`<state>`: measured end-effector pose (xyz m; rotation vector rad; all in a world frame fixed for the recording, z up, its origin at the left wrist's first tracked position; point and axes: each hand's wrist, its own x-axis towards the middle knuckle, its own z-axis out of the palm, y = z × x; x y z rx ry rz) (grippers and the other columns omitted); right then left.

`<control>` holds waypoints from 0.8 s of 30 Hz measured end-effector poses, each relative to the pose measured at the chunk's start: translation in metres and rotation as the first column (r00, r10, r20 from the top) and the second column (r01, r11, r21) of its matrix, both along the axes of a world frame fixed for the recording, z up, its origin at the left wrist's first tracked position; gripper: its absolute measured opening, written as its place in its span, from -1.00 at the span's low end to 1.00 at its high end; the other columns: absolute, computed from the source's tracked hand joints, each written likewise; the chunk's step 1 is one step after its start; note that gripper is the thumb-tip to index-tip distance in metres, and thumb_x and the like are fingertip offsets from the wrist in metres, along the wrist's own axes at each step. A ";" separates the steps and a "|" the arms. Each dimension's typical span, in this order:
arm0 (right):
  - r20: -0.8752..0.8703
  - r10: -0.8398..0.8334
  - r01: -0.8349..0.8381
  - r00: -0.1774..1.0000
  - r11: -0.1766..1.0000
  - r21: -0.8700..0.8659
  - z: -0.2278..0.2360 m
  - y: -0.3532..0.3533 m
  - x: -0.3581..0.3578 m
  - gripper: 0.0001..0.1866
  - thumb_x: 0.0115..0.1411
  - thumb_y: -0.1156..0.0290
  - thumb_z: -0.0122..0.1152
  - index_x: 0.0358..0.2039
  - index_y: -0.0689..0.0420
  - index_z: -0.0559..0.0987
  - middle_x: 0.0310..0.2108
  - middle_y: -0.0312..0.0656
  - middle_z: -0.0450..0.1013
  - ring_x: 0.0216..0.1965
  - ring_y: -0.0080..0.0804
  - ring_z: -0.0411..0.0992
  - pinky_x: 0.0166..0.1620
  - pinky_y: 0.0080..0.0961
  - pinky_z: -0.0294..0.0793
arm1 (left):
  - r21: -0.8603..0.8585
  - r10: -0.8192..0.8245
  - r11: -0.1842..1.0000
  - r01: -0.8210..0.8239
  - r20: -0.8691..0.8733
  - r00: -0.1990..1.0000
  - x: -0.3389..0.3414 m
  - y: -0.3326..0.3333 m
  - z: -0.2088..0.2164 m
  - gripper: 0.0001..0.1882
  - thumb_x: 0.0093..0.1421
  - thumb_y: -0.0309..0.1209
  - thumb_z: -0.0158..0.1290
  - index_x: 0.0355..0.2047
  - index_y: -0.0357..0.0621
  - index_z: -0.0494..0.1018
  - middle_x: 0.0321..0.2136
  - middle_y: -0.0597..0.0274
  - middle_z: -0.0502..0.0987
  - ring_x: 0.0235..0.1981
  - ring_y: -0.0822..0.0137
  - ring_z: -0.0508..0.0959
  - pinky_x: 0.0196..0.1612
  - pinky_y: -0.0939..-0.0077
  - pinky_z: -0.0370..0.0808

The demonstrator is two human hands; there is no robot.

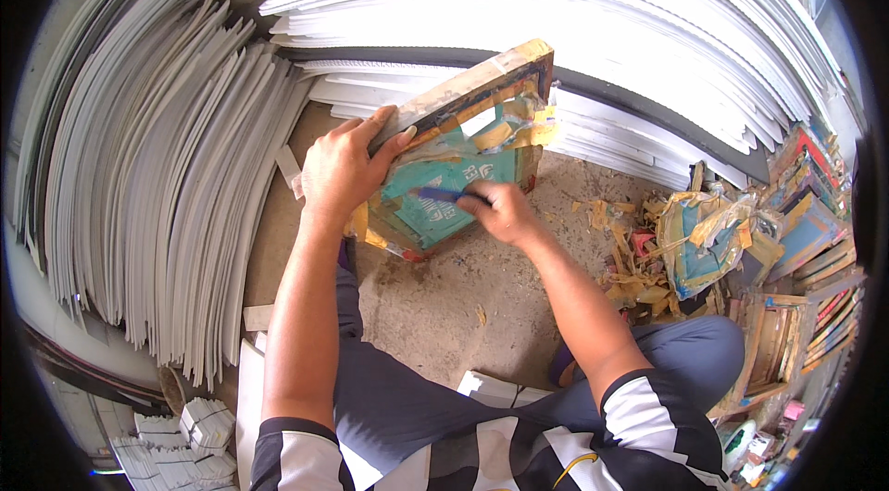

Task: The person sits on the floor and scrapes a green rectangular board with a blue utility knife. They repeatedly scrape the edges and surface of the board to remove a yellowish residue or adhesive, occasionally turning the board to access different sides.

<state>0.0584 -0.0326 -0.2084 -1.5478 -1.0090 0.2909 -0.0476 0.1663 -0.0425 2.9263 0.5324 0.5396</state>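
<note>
A screen-printing frame (pixel 451 178) stands tilted in front of me, its wooden bars edged with torn brown tape and its mesh green with pale printed marks. My left hand (pixel 350 162) is closed around the upper left bar of this frame. In my right hand (pixel 500 213) is a slim dark-blue handled tool (pixel 437 195), its tip pointing left across the green mesh. The kind of tool cannot be made out, as it is small and partly covered by my fingers. A white patch shows near the frame's upper right corner.
Tall stacks of white sheets (pixel 157 167) lean at the left, and more sheets (pixel 556 5) lie along the far side. Peeled tape scraps (pixel 639 278) and a crumpled taped piece (pixel 699 245) lie at right, beside several wooden frames (pixel 778 343). Bundled white pieces (pixel 206 426) sit lower left.
</note>
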 end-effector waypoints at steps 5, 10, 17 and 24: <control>-0.003 -0.082 0.081 0.997 0.986 0.144 0.066 -0.028 0.034 -0.70 0.33 0.23 0.32 -0.41 0.21 0.62 -0.65 -0.31 0.44 -0.57 -0.66 0.35 -0.52 -0.55 0.25 | 0.009 0.004 1.000 -0.004 0.008 1.000 -0.002 -0.002 0.001 -0.43 0.27 0.15 0.17 0.09 0.05 0.63 -0.26 0.08 0.72 -0.30 0.16 0.74 -0.21 0.25 0.66; 0.150 -0.314 0.302 0.937 0.948 0.099 0.089 -0.035 0.048 -0.66 0.34 0.16 0.33 -0.38 0.20 0.62 -0.63 -0.22 0.49 -0.59 -0.53 0.42 -0.50 -0.50 0.31 | 0.023 -0.008 1.000 0.008 0.020 1.000 -0.001 -0.003 0.000 -0.46 0.28 0.11 0.18 0.10 0.06 0.63 -0.27 0.08 0.72 -0.30 0.16 0.74 -0.21 0.26 0.66; 0.461 -0.329 0.309 0.824 0.943 0.121 0.108 -0.034 0.065 -0.86 0.29 0.32 0.35 -0.25 0.12 0.66 -0.44 -0.13 0.60 -0.49 -0.19 0.53 -0.40 -0.31 0.47 | -0.007 -0.021 1.000 0.021 0.014 1.000 -0.004 -0.005 0.002 -0.46 0.26 0.07 0.22 0.11 0.03 0.63 -0.26 0.08 0.72 -0.29 0.16 0.74 -0.19 0.24 0.66; 0.627 -0.340 0.342 0.700 0.932 0.124 0.112 -0.019 0.070 -0.87 0.19 0.32 0.40 -0.26 0.02 0.71 -0.40 -0.31 0.61 -0.37 -0.28 0.51 -0.29 -0.34 0.50 | -0.015 -0.039 0.999 0.039 0.026 0.999 -0.003 -0.006 0.002 -0.48 0.26 0.03 0.23 0.10 0.02 0.63 -0.25 0.07 0.72 -0.29 0.16 0.74 -0.19 0.25 0.67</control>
